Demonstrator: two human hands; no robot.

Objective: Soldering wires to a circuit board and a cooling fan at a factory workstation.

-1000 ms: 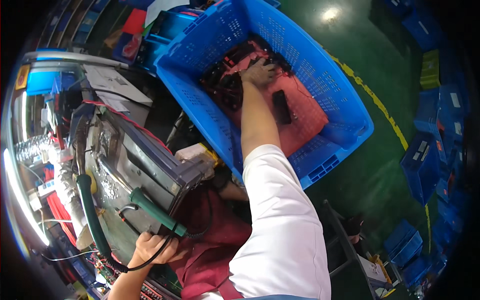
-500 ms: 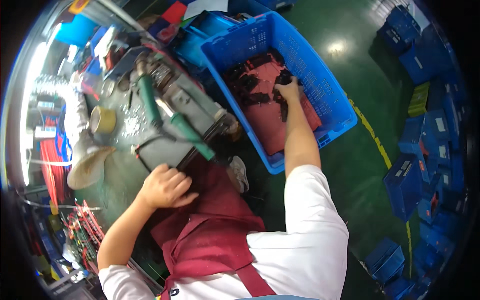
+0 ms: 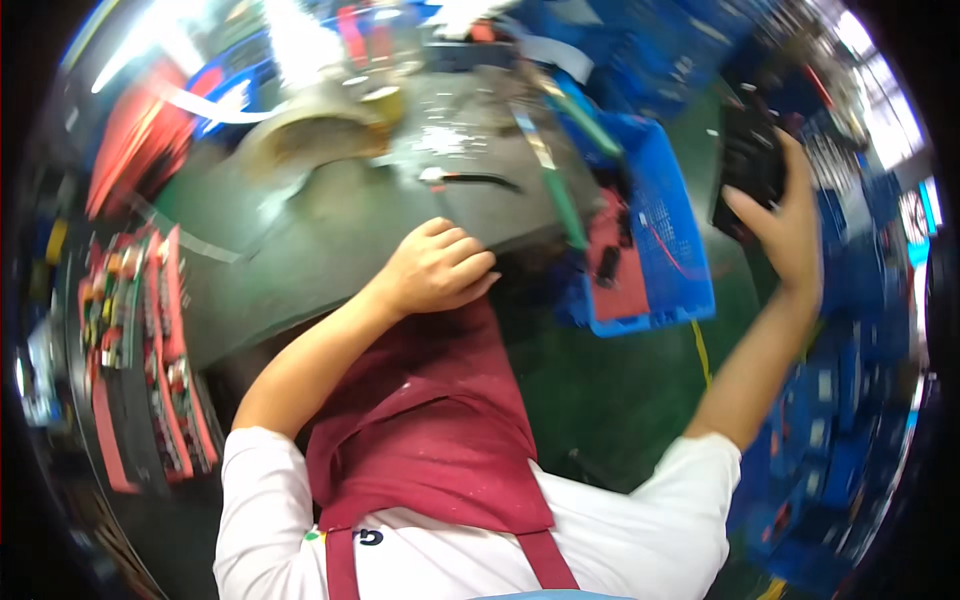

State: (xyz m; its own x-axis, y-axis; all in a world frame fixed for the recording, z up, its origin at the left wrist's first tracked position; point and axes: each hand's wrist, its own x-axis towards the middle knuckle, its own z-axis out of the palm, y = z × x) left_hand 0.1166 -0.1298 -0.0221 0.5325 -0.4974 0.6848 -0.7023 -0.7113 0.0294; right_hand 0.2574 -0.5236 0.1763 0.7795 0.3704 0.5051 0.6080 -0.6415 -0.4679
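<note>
My right hand [image 3: 793, 215] is raised at the right, beyond the blue crate. It grips a dark black part [image 3: 752, 160], blurred by motion, with the thumb on the near side and the fingers along the far side; its exact kind cannot be made out. My left hand [image 3: 440, 268] is curled closed at the near edge of the workbench [image 3: 300, 250], over my dark red apron, and nothing shows in it. The blue crate [image 3: 665, 320] stands on the floor right of the bench, with pink sheet [image 3: 620, 285] and black pieces [image 3: 608, 265] inside.
Two green-handled tools [image 3: 562, 205] reach over the bench's right edge. A short black cable [image 3: 485, 180], a yellow roll [image 3: 383, 103] and a flared duct hood [image 3: 310, 120] are on or above the bench. Circuit boards on pink strips [image 3: 160, 350] sit at left. Blue bins [image 3: 820, 430] line the right.
My right hand has come up out of the crate and swung right, carrying a black part. The view has turned, so bench and crate appear shifted. My left hand remains curled by the bench edge.
</note>
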